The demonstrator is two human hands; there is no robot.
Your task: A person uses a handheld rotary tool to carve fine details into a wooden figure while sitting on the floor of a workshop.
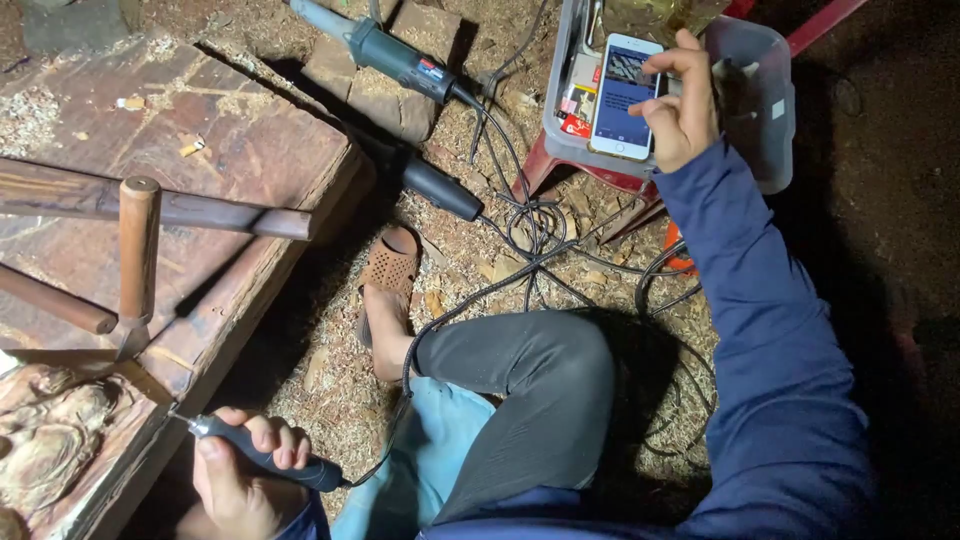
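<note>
While wrapped by curled fingers, slim dark rotary handpiece (pixel 262 455) with smooth matte barrel and thin metal tip, held in left hand (pixel 240 480) low in view, tip just beside edge of rough reddish wooden slab (pixel 255 150). Black cord (pixel 440 320) trailing from its rear across sawdust-strewn ground (pixel 470 260). Pale carved relief (pixel 45 440), knobbly and rounded, at slab's near corner; smooth round wooden rods (pixel 138 245) resting above. Farther out, right hand (pixel 680 105) raised, fingers closed loosely around white smartphone (pixel 622 95) with glossy lit screen, thumb on glass, over translucent plastic bin (pixel 765 100). Grey-green angle grinder (pixel 385 52) lying on slab's far end. Perforated brown sandal (pixel 392 262) on foot, among tangled cables.
</note>
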